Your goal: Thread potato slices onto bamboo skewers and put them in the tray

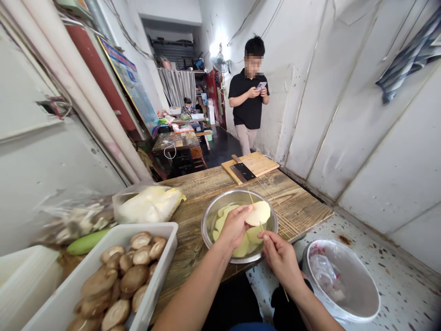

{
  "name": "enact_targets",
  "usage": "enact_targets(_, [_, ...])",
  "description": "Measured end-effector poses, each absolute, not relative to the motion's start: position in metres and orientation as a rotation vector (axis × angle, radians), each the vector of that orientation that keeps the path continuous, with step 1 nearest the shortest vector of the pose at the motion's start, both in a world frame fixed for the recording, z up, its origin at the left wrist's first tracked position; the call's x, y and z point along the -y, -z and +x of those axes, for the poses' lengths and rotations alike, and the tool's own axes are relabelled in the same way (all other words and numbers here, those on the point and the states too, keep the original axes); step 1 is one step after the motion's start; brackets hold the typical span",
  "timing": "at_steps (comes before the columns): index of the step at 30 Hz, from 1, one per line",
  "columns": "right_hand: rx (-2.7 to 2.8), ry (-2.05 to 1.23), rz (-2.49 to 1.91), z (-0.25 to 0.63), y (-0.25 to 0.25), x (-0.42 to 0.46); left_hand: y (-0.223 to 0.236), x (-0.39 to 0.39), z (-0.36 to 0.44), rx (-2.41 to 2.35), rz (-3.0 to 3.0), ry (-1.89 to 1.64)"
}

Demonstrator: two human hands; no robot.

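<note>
My left hand (237, 225) is closed on pale potato slices (259, 213), held up over a metal bowl (206, 230). Pinched in my right hand (280, 255) is a thin wooden skewer (285, 294), whose shaft runs down below the hand. Its upper end meets the slices, and a stick end also shows above them. More potato slices (243, 247) lie in the bowl beneath both hands. Several loose skewers (288, 226) rest on the table right of the bowl.
A cleaver (244, 172) lies on a cutting board (263, 162) at the table's far end. Left stands a white tray (172, 234) of mushrooms (132, 278), beside bagged food (148, 202). A lined bin (358, 285) is on the floor at right. A person (250, 96) stands beyond, holding a phone.
</note>
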State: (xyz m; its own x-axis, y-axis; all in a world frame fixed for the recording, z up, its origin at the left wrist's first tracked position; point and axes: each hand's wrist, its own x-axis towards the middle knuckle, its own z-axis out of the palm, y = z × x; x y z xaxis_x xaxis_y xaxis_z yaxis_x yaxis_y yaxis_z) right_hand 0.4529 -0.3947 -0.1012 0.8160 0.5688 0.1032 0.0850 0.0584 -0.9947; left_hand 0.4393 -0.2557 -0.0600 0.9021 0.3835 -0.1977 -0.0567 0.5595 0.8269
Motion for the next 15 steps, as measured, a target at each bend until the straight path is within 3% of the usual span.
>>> enact_targets(6, [0.555, -0.522, -1.538, 0.449, 0.101, 0.402, 0.058, 0.245, 0.432, -0.46, 0.832, -0.279])
enact_targets(15, [0.75, -0.277, -1.754, 0.443, 0.095, 0.413, 0.048, 0.233, 0.428, -0.423, 0.793, -0.266])
